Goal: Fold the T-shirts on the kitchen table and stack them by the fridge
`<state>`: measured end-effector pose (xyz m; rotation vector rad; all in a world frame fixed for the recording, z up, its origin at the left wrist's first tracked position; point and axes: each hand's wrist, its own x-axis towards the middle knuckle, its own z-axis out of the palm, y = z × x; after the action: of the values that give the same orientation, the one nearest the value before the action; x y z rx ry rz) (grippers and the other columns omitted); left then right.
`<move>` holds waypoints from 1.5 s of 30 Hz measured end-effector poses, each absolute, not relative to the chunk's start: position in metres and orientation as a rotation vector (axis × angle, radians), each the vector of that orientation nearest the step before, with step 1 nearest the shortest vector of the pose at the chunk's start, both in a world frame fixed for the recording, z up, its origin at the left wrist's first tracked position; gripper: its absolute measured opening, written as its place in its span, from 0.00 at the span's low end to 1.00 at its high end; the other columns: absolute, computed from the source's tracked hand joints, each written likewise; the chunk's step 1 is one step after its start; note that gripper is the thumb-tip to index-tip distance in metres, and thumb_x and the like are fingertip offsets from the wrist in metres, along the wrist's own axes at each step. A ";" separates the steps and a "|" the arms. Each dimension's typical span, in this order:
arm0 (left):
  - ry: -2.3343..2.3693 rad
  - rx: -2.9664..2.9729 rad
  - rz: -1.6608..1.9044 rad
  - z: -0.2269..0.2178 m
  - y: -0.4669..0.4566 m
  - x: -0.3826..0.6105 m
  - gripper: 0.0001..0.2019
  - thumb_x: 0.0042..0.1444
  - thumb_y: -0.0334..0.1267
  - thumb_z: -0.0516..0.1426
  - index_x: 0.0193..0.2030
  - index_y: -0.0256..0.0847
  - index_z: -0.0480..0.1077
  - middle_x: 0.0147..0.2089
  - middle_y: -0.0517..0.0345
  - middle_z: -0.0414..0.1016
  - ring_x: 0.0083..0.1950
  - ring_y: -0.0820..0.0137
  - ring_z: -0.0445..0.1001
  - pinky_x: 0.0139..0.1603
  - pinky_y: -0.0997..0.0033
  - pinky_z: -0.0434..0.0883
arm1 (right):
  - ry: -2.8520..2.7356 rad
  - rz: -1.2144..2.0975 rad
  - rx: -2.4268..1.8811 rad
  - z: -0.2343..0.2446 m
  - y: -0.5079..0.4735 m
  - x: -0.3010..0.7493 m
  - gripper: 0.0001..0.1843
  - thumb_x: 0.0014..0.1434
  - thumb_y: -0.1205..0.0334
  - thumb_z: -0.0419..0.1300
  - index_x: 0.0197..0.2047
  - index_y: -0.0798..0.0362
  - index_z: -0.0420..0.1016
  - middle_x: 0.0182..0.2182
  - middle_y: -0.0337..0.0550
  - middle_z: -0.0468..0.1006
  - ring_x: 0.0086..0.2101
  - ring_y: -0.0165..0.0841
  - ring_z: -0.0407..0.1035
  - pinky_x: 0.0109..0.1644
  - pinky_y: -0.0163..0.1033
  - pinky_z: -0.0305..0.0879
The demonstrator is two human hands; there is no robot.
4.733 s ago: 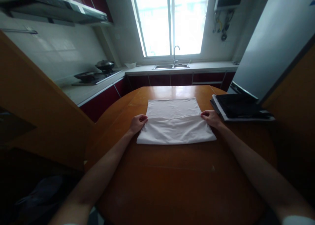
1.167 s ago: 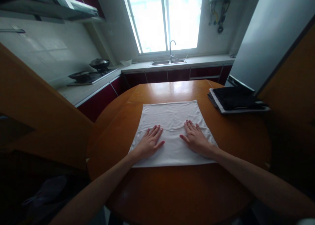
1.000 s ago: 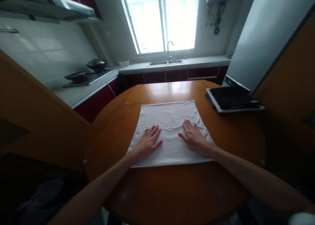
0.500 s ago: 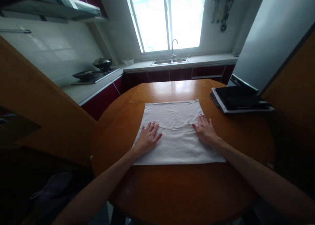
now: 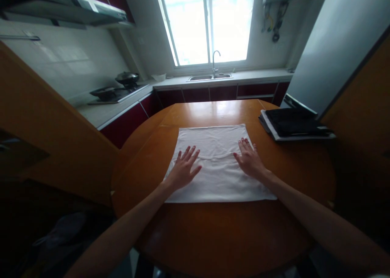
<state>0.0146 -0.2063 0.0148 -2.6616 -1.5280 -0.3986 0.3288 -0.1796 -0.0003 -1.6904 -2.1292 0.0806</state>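
A folded white garment point(image 5: 217, 144) lies flat on the round wooden table point(image 5: 222, 233), its curved neckline seam facing me at the middle. My left hand point(image 5: 183, 169) rests flat on the cloth's left part, fingers stretched out and spread. My right hand point(image 5: 249, 160) lies flat on the right part, fingers extended toward the far edge. Neither hand holds anything.
A stack of dark folded clothes on a grey board point(image 5: 294, 124) sits at the table's far right. Beyond are a counter with a sink and tap point(image 5: 213, 75), a stove with pans point(image 5: 117, 89), a bright window, and wooden panels on both sides.
Earlier my hands pinched the cloth's side edges at a fold; then they lay flat near the neckline. Over the last second they slid apart and slightly forward across the fabric.
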 end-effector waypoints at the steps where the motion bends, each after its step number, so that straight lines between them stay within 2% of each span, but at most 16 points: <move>1: -1.415 -2.746 -0.388 0.019 -0.210 0.018 0.31 0.72 0.50 0.45 0.77 0.43 0.46 0.78 0.50 0.43 0.79 0.57 0.38 0.75 0.45 0.43 | -2.171 0.101 -1.612 0.003 -0.184 0.326 0.35 0.71 0.52 0.44 0.74 0.64 0.50 0.73 0.59 0.47 0.72 0.45 0.38 0.72 0.61 0.38; 6: -1.008 -3.085 -0.211 0.025 -0.224 0.031 0.32 0.72 0.50 0.47 0.78 0.52 0.40 0.78 0.56 0.42 0.79 0.59 0.36 0.76 0.48 0.37 | -2.566 0.265 -1.075 0.010 -0.215 0.306 0.38 0.72 0.47 0.45 0.77 0.52 0.38 0.75 0.51 0.41 0.73 0.41 0.34 0.73 0.60 0.35; 12: -1.054 -3.185 -0.057 0.014 -0.226 0.031 0.38 0.70 0.55 0.48 0.78 0.51 0.32 0.79 0.57 0.38 0.79 0.56 0.33 0.76 0.48 0.35 | -2.768 0.453 -1.030 0.005 -0.235 0.297 0.44 0.70 0.40 0.45 0.77 0.56 0.34 0.74 0.54 0.39 0.73 0.44 0.33 0.74 0.60 0.31; 24: -1.044 -3.190 -0.092 0.014 -0.225 0.031 0.38 0.69 0.55 0.49 0.78 0.52 0.33 0.79 0.57 0.39 0.79 0.56 0.35 0.76 0.49 0.35 | -2.764 0.466 -1.046 0.008 -0.233 0.296 0.45 0.70 0.39 0.46 0.77 0.58 0.33 0.74 0.55 0.38 0.73 0.46 0.33 0.74 0.61 0.32; 34: -1.065 -3.219 -0.113 0.016 -0.227 0.033 0.37 0.69 0.54 0.50 0.78 0.53 0.35 0.79 0.57 0.40 0.79 0.55 0.36 0.76 0.46 0.37 | -2.757 0.519 -1.125 0.013 -0.235 0.295 0.45 0.69 0.39 0.45 0.76 0.60 0.39 0.74 0.57 0.37 0.73 0.45 0.31 0.73 0.61 0.30; 37: -1.068 -3.226 -0.114 0.022 -0.226 0.032 0.37 0.69 0.53 0.52 0.78 0.53 0.38 0.79 0.56 0.39 0.79 0.54 0.36 0.76 0.44 0.39 | -2.745 0.560 -1.116 0.017 -0.232 0.297 0.44 0.70 0.40 0.45 0.77 0.60 0.39 0.74 0.56 0.36 0.73 0.44 0.30 0.74 0.60 0.30; 40: -1.101 -3.203 -0.165 0.037 -0.226 0.022 0.35 0.68 0.51 0.54 0.77 0.54 0.43 0.79 0.54 0.41 0.78 0.53 0.38 0.75 0.43 0.44 | -2.698 0.566 -1.090 0.024 -0.230 0.307 0.42 0.70 0.41 0.47 0.77 0.55 0.39 0.74 0.53 0.37 0.73 0.43 0.31 0.74 0.60 0.31; 43: -1.187 -3.150 -0.320 0.054 -0.232 -0.002 0.30 0.69 0.46 0.55 0.75 0.53 0.52 0.77 0.53 0.49 0.77 0.56 0.47 0.74 0.49 0.54 | -2.612 0.495 -1.062 0.032 -0.237 0.332 0.38 0.71 0.46 0.49 0.76 0.51 0.44 0.74 0.50 0.42 0.73 0.43 0.35 0.74 0.60 0.34; 45: -1.240 -3.117 -0.412 0.061 -0.243 -0.024 0.26 0.69 0.43 0.55 0.72 0.52 0.59 0.74 0.52 0.57 0.74 0.59 0.55 0.71 0.54 0.61 | -2.552 0.433 -1.024 0.034 -0.247 0.354 0.32 0.71 0.49 0.50 0.74 0.49 0.53 0.73 0.50 0.51 0.72 0.44 0.42 0.73 0.60 0.40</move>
<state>-0.0236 -0.2428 0.0606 -3.1169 -1.2400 -0.4125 0.3537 -0.2473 0.0337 -1.0240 -2.5520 0.4332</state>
